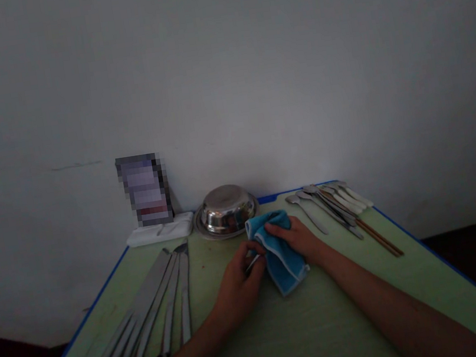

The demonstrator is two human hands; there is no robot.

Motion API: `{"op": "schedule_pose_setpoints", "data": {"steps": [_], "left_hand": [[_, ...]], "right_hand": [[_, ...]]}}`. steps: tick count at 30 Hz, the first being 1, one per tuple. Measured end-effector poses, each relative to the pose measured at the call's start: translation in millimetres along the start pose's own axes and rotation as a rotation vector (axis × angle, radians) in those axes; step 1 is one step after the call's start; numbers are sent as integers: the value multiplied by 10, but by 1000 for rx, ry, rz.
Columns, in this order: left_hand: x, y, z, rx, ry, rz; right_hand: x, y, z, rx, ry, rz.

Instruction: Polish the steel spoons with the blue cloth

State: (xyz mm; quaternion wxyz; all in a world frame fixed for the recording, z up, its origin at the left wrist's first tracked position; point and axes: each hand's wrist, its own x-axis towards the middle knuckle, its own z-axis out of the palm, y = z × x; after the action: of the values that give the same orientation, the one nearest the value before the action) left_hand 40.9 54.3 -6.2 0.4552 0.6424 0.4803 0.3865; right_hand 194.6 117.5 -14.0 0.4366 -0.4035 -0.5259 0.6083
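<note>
The right hand (298, 240) lay over a blue cloth (278, 253) near the middle of the green table (332, 331), its fingers curled and pressed onto the fabric, while the left hand (238, 283) pinched the near end of a thin metal utensil (254, 261) between thumb and fingertips, the rest of it wrapped out of sight in the cloth (whether knife or spoon could not be told). To wipe it well, the cloth probably wanted a firm squeeze around the metal while the left hand drew it steadily toward the left, keeping the pinch on the handle only. A row of long knives (159, 309) lay to the near left, spoons and chopsticks (336, 205) to the far right, and an upturned steel bowl (226, 210) sat at the far edge just beyond the cloth.
</note>
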Motion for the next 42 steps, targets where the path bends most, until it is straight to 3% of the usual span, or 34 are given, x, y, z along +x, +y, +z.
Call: {"op": "schedule_pose_setpoints", "data": {"steps": [8,19,30,35,42], "left_hand": [[-4,20,1,-2,25,-18],[-9,45,4,-52,52,-40],[-6,41,28,109,51,-73],[-21,41,32,155,13,-57],[2,29,2,139,58,-93]], "right_hand": [[59,139,-42,-11,110,-18],[6,18,-18,41,28,10],[147,99,-56,293,294,41],[116,92,-39,310,238,26],[68,48,-39,309,140,64]]}}
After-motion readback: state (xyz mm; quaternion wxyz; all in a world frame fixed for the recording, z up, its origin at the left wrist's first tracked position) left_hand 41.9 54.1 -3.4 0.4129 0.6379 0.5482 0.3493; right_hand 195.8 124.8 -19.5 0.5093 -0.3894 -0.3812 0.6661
